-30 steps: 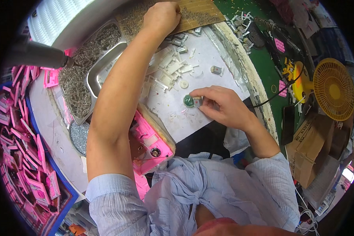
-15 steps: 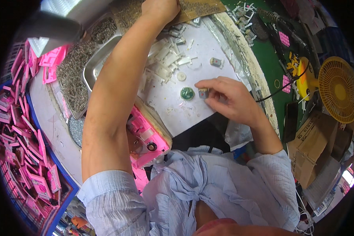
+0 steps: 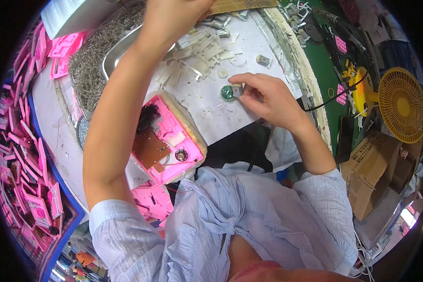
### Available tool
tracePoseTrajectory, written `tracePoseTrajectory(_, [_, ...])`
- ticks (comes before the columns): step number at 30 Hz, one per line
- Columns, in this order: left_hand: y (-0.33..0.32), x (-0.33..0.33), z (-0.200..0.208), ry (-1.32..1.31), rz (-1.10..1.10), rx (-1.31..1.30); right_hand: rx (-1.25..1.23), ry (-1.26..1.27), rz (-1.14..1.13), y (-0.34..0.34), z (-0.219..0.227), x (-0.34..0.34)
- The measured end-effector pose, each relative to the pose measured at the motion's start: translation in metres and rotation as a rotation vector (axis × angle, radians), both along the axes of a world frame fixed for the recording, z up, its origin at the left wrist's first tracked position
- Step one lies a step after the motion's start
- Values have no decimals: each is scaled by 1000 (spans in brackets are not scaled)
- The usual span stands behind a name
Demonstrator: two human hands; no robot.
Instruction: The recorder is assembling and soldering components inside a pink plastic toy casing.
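My right hand (image 3: 268, 99) pinches a small boxy metal motor (image 3: 237, 90) between thumb and fingers. The motor is at the right edge of a small round green dish (image 3: 226, 93) on the white work surface (image 3: 211, 124). My left arm reaches to the far side, and my left hand (image 3: 174, 16) is partly cut off by the top edge. Its fingers are curled together beside a brown board (image 3: 242, 4); what they hold, if anything, is hidden. Nearest me, an opened pink plastic case (image 3: 192, 162) holds a brown circuit board, wires and a round black part.
Clear plastic strips (image 3: 199, 54) and a white disc (image 3: 222, 73) lie beyond the dish; another motor (image 3: 263, 60) is farther right. Small metal parts (image 3: 91, 70) fill a tray at left. Pink cases fill a blue-rimmed basket (image 3: 44, 164). A yellow fan (image 3: 402, 105) stands right.
My right hand has brought the motor leftward to the green dish. My left hand has drawn back a little, leftward, and more of the pink case shows. A dark blurred object has left the upper left.
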State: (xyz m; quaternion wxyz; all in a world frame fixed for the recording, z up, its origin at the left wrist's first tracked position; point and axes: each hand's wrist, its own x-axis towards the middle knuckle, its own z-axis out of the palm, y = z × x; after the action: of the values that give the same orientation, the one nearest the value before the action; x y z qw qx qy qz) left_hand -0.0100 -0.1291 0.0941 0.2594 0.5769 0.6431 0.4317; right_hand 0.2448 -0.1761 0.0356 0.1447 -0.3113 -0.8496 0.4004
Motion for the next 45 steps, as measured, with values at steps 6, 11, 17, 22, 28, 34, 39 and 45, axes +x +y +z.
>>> tracePoseTrajectory(6, [-153, -35, -15, -782, -72, -355, 168, -101, 74, 4, -12, -16])
tracePoseTrajectory(11, [-223, -36, -45, -1404, -32, -345, 333, -170, 141, 3, -9, -27])
tracePoseTrajectory(17, [-250, -28, -49, -1403, 94, -294, 102, -240, 42, 2, 4, -31])
tracePoseTrajectory(22, [-257, -25, -48, -1430, 15, -239, 161, -239, -3, -5, 4, -26])
tracePoseTrajectory(28, [-264, -22, -48, -1374, 14, -208, 194, -158, 2, -7, 19, -24])
tracePoseTrajectory(34, [-272, -12, -50, -1211, 126, -185, -339, 167, 54, -41, 34, -47])
tracePoseTrajectory(39, [-275, -5, -52, -1117, 137, -136, -731, 359, 69, -59, 30, -70])
tracePoseTrajectory(45, [-255, 26, -46, -452, -171, -190, -630, 452, -45, -33, 39, -49])
